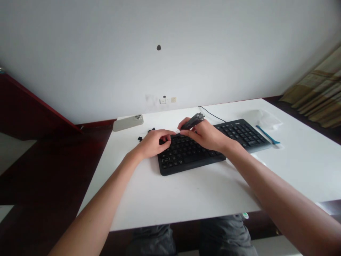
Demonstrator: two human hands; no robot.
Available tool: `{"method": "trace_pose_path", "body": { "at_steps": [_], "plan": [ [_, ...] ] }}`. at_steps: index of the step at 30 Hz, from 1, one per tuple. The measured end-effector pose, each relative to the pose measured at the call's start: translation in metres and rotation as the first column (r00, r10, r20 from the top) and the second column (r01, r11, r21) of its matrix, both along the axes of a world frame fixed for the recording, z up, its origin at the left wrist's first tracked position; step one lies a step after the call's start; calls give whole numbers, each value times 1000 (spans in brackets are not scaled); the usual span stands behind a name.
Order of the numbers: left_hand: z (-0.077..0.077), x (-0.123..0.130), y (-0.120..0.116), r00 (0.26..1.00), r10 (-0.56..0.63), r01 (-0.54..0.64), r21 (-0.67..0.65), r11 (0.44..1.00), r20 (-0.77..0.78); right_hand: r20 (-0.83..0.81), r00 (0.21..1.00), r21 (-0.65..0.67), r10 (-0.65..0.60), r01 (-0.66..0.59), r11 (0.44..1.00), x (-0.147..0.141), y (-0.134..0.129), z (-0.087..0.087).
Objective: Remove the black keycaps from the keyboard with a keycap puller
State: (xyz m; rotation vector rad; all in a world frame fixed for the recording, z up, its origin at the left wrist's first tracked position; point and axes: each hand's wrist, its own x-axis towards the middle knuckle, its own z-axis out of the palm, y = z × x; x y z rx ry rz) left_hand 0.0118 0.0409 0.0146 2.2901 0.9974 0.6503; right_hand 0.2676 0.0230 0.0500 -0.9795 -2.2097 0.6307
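A black keyboard (197, 158) lies slanted across the white table, with its upper left part behind my hands. My right hand (204, 133) is closed around a dark grey tool (194, 121) above the top rows of keys. Thin, wire-like ends seem to show at the tool's lower tip, but its exact kind is unclear. Over the keyboard's left end, my left hand (157, 142) has its index finger stretched toward that tip, with the thumb and other fingers bent. I see nothing held in it. Small black pieces (140, 138), resembling keycaps, lie just beyond the left hand.
A phone (128, 123) lies face down at the table's back left. To the right are a blue stick-like tool (268, 134) and a crumpled clear plastic bag (262, 118). The keyboard's cable (213, 114) runs toward the back edge. Wall sockets (167, 100) sit behind the white table (160, 199).
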Motion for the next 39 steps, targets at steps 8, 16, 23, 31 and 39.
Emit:
{"method": "trace_pose_path", "body": {
  "at_steps": [8,16,23,31,39],
  "plan": [
    [-1,4,-1,998,53,-52,47,998,-29,-159,973,-175,-166,137,975,-2,9,-16],
    [-2,5,-3,996,71,-64,133,989,-53,-238,941,-302,-239,162,939,-16,-1,-22],
    [-2,6,-2,994,39,-20,179,984,-103,-143,936,-256,-321,278,926,-19,-1,-23],
    [-3,4,1,993,14,7,174,985,-118,-325,945,-353,23,-144,925,7,13,-15],
    [-6,2,2,995,12,5,171,985,-96,-268,955,-438,127,-238,867,18,16,-7]
  ]
}}
